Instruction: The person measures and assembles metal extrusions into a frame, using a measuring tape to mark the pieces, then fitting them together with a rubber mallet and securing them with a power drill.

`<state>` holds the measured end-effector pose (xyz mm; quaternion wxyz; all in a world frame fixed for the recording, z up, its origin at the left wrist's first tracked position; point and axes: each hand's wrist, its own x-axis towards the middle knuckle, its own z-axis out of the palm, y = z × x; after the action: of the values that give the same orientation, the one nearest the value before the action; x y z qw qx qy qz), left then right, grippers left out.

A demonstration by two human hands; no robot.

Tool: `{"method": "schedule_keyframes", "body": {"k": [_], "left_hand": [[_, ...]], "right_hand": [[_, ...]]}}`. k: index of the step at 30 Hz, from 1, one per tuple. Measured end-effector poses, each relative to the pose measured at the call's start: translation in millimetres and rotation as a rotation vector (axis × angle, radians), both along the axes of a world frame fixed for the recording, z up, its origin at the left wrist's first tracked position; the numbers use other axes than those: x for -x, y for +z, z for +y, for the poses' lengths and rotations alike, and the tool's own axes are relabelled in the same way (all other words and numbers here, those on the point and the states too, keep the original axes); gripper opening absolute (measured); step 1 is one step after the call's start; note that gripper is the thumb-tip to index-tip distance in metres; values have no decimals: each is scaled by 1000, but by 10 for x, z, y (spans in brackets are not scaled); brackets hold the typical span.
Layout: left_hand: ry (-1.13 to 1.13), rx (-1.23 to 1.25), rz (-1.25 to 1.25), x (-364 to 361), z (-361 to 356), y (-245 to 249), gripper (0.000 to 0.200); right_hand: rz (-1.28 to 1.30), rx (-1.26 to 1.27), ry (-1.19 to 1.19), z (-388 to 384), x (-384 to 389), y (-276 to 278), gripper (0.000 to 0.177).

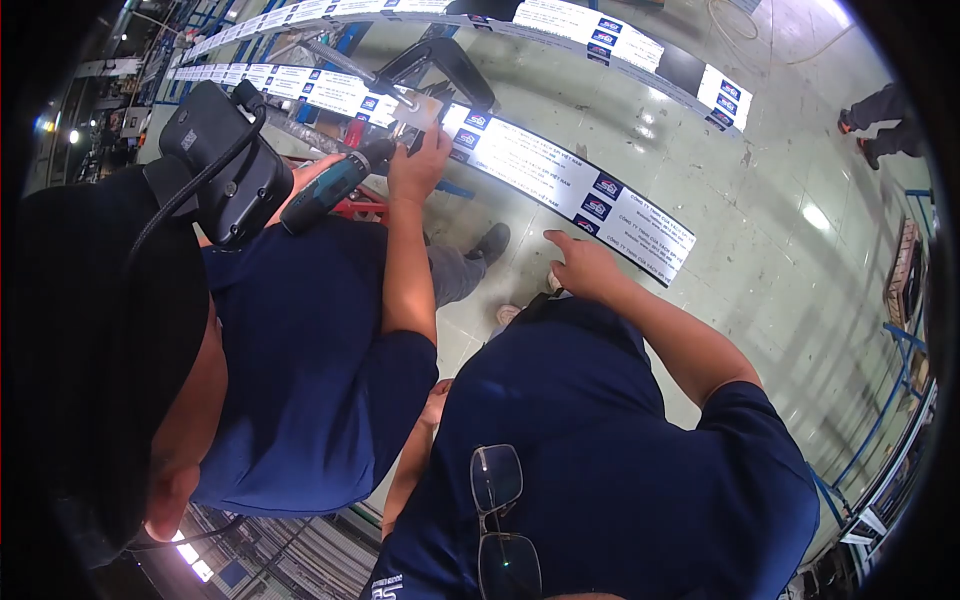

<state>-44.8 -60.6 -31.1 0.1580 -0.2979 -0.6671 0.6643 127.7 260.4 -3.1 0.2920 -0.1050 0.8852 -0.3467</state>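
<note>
My right hand point(585, 265) is just below the near edge of a long film-covered profile point(540, 165). Its index finger and thumb stick out, and it holds nothing that I can see. My left hand point(436, 402) hangs low between my body and the co-worker, its fingers mostly hidden. To my left, the co-worker grips a green and black cordless drill point(328, 190) in one hand. Their other hand point(420, 160) is at a translucent plate point(420, 108) on the profile, next to a black clamp point(440, 70).
A second film-covered profile point(640, 55) runs parallel behind the first. Red metal supports point(362, 207) stand below the profile near the co-worker. Another person's legs point(885, 125) are at the far right. Blue racks point(880, 410) line the right side. Glasses point(497, 478) hang on my shirt.
</note>
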Motion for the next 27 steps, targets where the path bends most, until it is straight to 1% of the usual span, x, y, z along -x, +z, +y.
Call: {"method": "schedule_keyframes", "body": {"k": [2,5,7,11,13,14,16,17,19,20,22,23,25,26,27], "left_hand": [[21,-285,-65,25,-37,-42,57],[50,-391,-119,-6,-8,21,62],[11,-98,-37,-30,54,137,75],[-7,-55,-4,-45,79,173,73],[-15,49,23,-58,114,236,73],[-15,48,23,-38,86,186,73],[37,-270,-96,1,4,38,66],[37,-270,-97,-10,27,78,66],[25,16,-14,-31,80,156,63],[25,15,-14,-25,66,125,63],[45,-95,-25,-8,34,66,62],[45,-95,-25,-9,32,72,62],[60,-238,-98,-20,26,83,68],[61,-238,-98,-19,17,72,68],[53,-308,-103,-18,11,60,68]], "right_hand": [[-10,-10,5,-3,1,-3,52],[-22,-26,15,-15,-18,-12,52],[-20,-33,9,-6,-20,-23,52],[-8,-13,18,-8,-28,-42,52],[-6,-9,18,-10,-29,-47,52],[4,-11,21,-13,-31,-49,52],[12,-12,24,-23,-41,-33,51],[0,-21,25,-24,-35,-7,52],[-15,-30,26,-25,-44,6,52],[-14,-32,32,-24,-44,4,52],[-14,-35,37,-27,-51,-1,52],[-17,-41,40,-32,-52,-6,52],[-20,-46,43,-42,-58,-7,53],[-21,-45,47,-44,-58,-2,53],[-23,-43,50,-46,-60,3,53]]}}
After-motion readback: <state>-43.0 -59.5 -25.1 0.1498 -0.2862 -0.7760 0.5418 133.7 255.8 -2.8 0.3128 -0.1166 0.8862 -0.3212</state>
